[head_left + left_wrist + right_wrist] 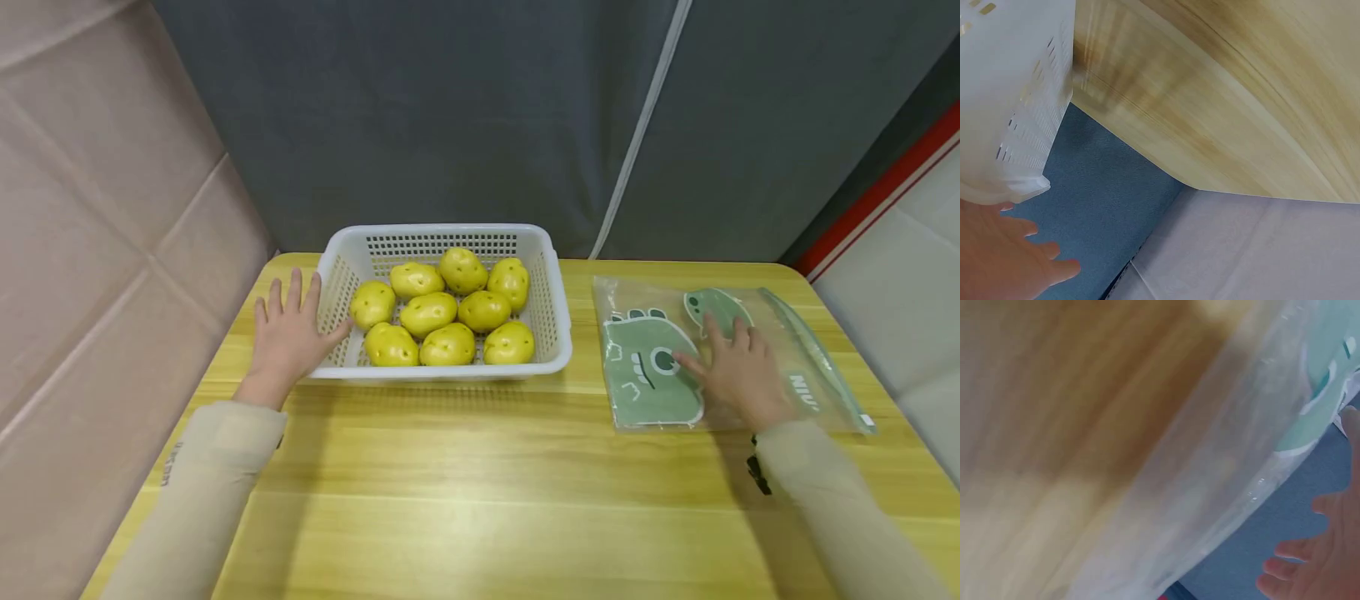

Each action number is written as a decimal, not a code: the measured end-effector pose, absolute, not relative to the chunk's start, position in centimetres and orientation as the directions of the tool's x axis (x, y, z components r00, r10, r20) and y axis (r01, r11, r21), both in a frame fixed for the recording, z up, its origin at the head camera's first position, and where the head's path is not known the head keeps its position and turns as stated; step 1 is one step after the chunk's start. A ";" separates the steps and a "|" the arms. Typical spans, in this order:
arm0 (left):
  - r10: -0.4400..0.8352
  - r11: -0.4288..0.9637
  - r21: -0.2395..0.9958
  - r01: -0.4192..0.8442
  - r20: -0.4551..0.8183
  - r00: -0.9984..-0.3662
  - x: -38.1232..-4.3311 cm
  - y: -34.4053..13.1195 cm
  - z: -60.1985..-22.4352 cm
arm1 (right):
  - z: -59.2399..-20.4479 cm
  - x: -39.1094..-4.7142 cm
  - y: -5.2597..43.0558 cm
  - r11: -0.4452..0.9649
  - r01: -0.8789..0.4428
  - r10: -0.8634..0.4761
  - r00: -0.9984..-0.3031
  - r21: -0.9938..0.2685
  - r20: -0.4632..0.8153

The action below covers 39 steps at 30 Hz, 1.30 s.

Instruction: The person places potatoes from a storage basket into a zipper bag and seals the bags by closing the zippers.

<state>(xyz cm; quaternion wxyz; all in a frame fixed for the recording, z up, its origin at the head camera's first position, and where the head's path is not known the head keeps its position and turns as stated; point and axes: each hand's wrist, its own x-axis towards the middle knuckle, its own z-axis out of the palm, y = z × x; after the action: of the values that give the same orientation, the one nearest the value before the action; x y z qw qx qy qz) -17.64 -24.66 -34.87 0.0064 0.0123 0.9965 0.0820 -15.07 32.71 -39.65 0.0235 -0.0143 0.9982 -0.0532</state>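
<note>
Work looks barely begun, with nine potatoes [428, 314] in the basket [562, 340] left to handle, the bag [651, 379] flat on the table [480, 475], left hand [288, 340] spread empty beside the basket, right hand [744, 375] spread empty over the bag.

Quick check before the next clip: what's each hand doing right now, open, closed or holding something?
Left hand: open, holding nothing, beside the basket.
Right hand: open, holding nothing, over the bag.
</note>
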 end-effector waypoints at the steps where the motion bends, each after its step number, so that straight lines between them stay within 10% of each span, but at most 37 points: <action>1: 0.025 0.985 0.169 0.022 -0.016 -1.000 -17.7 -24.7 -34.9 | -39.8 -15.0 32.7 0.994 -0.025 -0.031 -0.998 -0.104 -0.055; 39: 0.069 0.980 0.191 0.054 -0.071 -0.995 -18.0 -24.7 -35.1 | -41.7 -15.1 32.5 0.979 0.029 -0.038 -0.948 -0.204 -0.315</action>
<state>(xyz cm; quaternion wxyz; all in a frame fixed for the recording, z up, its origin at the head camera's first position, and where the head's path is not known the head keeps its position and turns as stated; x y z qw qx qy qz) -17.97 -24.69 -35.15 0.0385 0.0309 0.9943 0.0947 -15.08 32.49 -41.67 0.1606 -0.0022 0.9816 -0.1033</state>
